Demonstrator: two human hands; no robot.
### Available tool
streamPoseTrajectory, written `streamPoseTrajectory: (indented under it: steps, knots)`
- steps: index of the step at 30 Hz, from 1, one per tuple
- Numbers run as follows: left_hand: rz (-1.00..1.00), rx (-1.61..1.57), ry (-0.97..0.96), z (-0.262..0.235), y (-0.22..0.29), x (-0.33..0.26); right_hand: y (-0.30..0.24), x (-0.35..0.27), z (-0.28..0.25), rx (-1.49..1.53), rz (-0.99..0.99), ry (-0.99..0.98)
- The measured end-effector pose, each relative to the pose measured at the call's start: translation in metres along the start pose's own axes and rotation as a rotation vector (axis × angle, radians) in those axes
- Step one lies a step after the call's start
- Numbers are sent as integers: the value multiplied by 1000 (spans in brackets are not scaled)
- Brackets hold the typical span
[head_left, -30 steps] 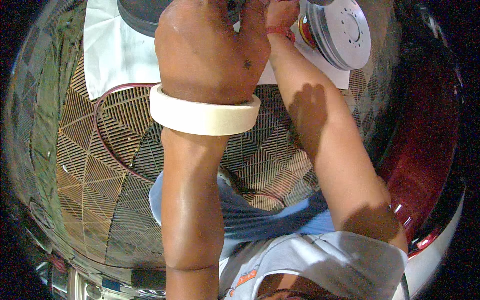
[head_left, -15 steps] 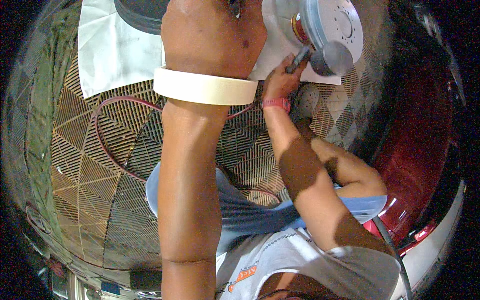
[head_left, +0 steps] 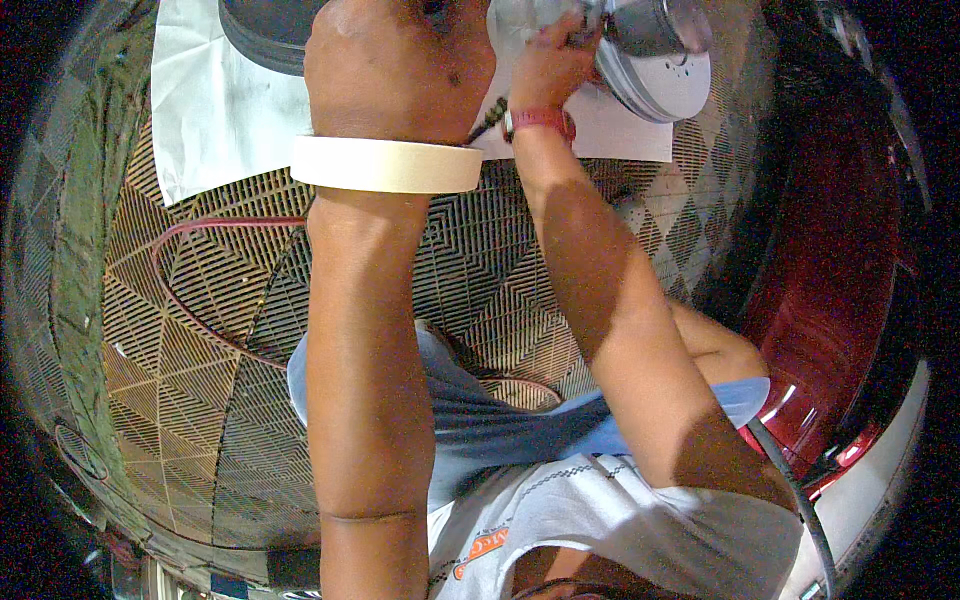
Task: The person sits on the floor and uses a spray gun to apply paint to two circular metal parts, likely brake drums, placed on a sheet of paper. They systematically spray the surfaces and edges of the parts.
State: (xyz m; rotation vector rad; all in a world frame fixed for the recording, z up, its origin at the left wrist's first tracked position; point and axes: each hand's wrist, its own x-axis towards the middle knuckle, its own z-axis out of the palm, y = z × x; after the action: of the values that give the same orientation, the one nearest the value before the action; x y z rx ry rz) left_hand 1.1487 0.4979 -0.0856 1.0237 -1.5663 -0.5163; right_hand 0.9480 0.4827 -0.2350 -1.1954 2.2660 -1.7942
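Note:
My left hand [head_left: 400, 70] is at the top, its back toward me. It looks closed, and its fingertips and anything in them are hidden. A cream roll of masking tape [head_left: 385, 166] rings that wrist like a bracelet. To its right my right hand [head_left: 550, 72], with a red band at the wrist, grips what looks like a spray gun [head_left: 585, 30]. Its rounded grey cup [head_left: 658, 25] is partly cut off by the frame. A dark hose end [head_left: 490, 120] runs toward that hand. Behind the cup is a pale round disc [head_left: 680, 85] with small holes.
White paper [head_left: 230, 130] covers the far area, with a black round object [head_left: 262, 40] on it. A red hose [head_left: 185, 310] loops over the slatted floor tiles [head_left: 170, 400]. Glossy dark red bodywork [head_left: 830, 260] curves along the right. My knee [head_left: 735, 355] is bent below my right arm.
My right hand has moved up and away from me with the spray gun, and the cup has risen with it. My left arm has shifted slightly left and up.

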Motion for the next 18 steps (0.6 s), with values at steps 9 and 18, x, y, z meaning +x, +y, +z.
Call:
streamPoseTrajectory:
  steps: [9,18]
  knots:
    - [-165,-20,-34,5,4,0,-3,-30,-60,-11,54,-3]
    - [-150,71,-125,2,20,8,-55,-44,-93,-39,214,95]
